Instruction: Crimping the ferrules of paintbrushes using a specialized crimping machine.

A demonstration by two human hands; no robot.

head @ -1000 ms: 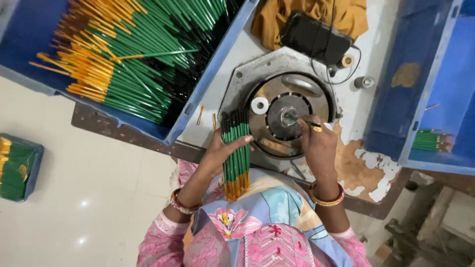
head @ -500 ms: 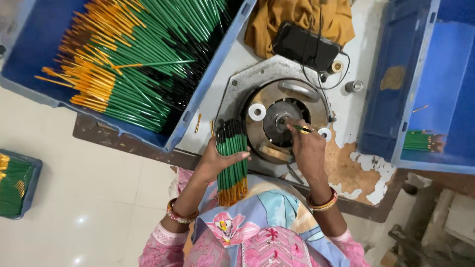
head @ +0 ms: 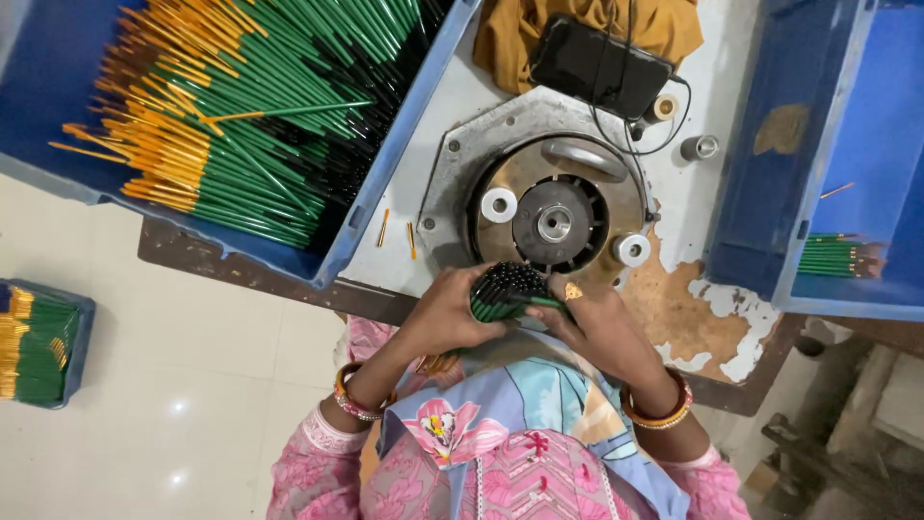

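A worn white worktable (head: pixel 674 207) is seen from above, with a round metal machine disc (head: pixel 558 217) on it. A bundle of green, black-tipped sticks (head: pixel 507 292) is gripped by the closed left hand (head: pixel 452 313) just before the disc. The bundle is also clasped by the right hand (head: pixel 597 323). A blue crate of green sticks (head: pixel 404 144) is placed at the left.

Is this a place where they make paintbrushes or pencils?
Probably a small workshop where thin sticks, maybe brushes or pencils, are made. A blue crate is heaped with green sticks, a round metal machine sits in the table, and both hands hold a bundle.
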